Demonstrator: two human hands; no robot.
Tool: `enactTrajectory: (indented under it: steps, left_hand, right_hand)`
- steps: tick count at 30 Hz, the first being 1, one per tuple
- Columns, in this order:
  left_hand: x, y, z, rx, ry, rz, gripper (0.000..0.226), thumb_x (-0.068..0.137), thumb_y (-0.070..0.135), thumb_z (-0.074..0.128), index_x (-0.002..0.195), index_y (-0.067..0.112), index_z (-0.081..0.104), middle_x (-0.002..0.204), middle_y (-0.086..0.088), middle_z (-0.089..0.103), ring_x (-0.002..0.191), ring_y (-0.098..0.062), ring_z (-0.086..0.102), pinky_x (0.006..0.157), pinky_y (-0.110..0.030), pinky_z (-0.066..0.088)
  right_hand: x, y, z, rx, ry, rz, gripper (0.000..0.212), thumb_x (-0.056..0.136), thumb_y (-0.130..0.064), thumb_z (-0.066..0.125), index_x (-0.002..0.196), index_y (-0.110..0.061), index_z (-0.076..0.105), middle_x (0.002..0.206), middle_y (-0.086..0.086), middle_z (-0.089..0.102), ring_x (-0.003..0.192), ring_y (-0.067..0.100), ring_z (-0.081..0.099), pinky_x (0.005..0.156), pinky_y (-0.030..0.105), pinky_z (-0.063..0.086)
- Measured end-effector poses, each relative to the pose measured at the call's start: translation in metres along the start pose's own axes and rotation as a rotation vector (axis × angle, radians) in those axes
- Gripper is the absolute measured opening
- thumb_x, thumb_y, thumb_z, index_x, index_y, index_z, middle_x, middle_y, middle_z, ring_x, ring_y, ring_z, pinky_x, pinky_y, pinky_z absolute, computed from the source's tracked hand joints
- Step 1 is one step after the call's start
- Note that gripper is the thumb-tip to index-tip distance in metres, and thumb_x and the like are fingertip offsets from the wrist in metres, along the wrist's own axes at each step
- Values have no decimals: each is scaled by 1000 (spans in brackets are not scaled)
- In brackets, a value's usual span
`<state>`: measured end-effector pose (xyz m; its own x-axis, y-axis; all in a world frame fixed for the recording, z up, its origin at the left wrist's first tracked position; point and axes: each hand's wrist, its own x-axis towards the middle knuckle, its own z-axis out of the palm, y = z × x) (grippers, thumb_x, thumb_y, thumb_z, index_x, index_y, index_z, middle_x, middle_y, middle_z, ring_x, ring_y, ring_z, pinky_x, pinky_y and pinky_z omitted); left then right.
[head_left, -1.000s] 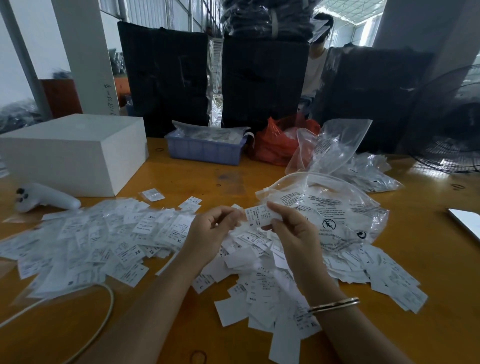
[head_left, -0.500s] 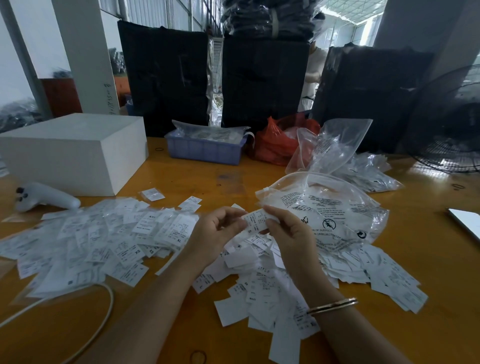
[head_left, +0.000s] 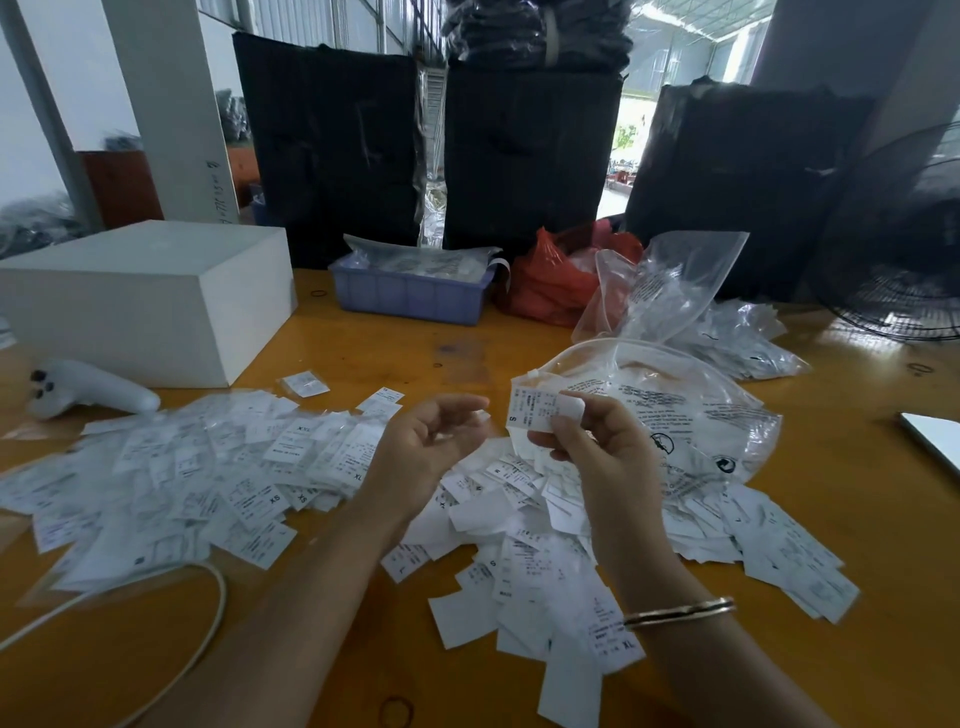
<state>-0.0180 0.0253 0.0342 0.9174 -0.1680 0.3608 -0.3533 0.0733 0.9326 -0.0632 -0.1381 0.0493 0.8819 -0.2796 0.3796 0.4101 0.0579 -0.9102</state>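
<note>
right hand (head_left: 597, 452): thumb and fingers pinch one white label (head_left: 535, 413), marked S, raised above the loose label heap (head_left: 519, 525)
left hand (head_left: 426, 447): fingers relaxed, loosely curled, holding nothing; just beside the label, apart from it
clear bag (head_left: 701, 410): lies behind the right hand on the table (head_left: 872, 519)
sleeved labels (head_left: 208, 467): spread to the left

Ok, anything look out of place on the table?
Nothing looks damaged. Labels sprawl in two loose, overlapping heaps, and a white cable curls against the left heap's near edge, where it could snag them.
</note>
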Motion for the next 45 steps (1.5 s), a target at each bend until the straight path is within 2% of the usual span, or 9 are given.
enactTrajectory:
  steps: [16, 22, 28, 32, 35, 38, 40, 43, 45]
  left_hand:
    - [1, -3, 0, 19, -10, 1, 24, 66, 41, 69, 90, 47, 70, 90, 17, 69, 88, -3, 63, 73, -13, 49]
    - [1, -3, 0, 17, 1, 15, 22, 66, 42, 69, 88, 46, 71, 88, 16, 69, 87, -2, 64, 74, -14, 51]
    - [0, -4, 0, 96, -64, 12, 20, 68, 42, 68, 87, 49, 69, 87, 17, 68, 85, -5, 65, 73, -17, 54]
    - [0, -7, 0, 195, -155, -14, 22, 70, 43, 69, 92, 41, 67, 85, 10, 69, 79, -12, 65, 70, -20, 54]
    - [1, -8, -1, 260, -158, -25, 22, 70, 44, 69, 91, 41, 65, 80, 14, 68, 72, -8, 63, 66, -17, 52]
    - [2, -12, -1, 248, -134, -11, 19, 80, 25, 72, 90, 40, 65, 76, 18, 67, 70, -1, 61, 65, -14, 50]
    - [1, -13, -1, 247, -132, -7, 20, 83, 22, 70, 90, 40, 66, 81, 11, 69, 76, -6, 64, 70, -18, 54]
    - [0, -13, -1, 274, -139, 6, 18, 85, 25, 68, 94, 41, 65, 84, 8, 69, 82, -7, 65, 70, -20, 55]
    - [1, -14, -3, 312, -119, 18, 19, 86, 24, 68, 95, 40, 65, 84, 8, 68, 82, -4, 64, 72, -20, 55]
  right_hand:
    - [-2, 5, 4, -164, 11, -90, 20, 86, -1, 62, 89, -20, 61, 84, -1, 71, 76, 12, 71, 60, 17, 52]
    - [-3, 10, 5, -295, -55, -67, 25, 86, -1, 63, 92, -25, 61, 73, -3, 69, 73, 15, 70, 68, 39, 58]
    - [-2, 11, 2, -453, -176, -67, 33, 86, -5, 64, 94, -37, 60, 75, -3, 69, 66, 10, 66, 65, 31, 57]
    - [-2, 18, 4, -576, -189, -127, 40, 85, -13, 69, 117, -31, 54, 65, -3, 64, 62, 14, 61, 60, 25, 49]
    - [-2, 22, 6, -570, -163, -112, 34, 85, -17, 68, 103, -39, 48, 64, -1, 67, 54, 8, 55, 51, 18, 41]
    - [-3, 26, 7, -552, -121, -104, 17, 87, -23, 66, 90, -35, 54, 64, -5, 66, 51, 5, 53, 47, 16, 38]
    - [-4, 31, 7, -691, -153, -186, 7, 92, -26, 58, 92, -31, 64, 58, -6, 59, 49, 9, 50, 51, 24, 38]
    - [-5, 35, 12, -976, -227, -315, 31, 99, -26, 41, 123, -21, 61, 54, -12, 46, 48, 6, 41, 66, 31, 39]
    - [-6, 34, 16, -1035, -351, -262, 44, 96, -27, 29, 134, -23, 50, 69, -12, 49, 64, 7, 43, 82, 33, 36]
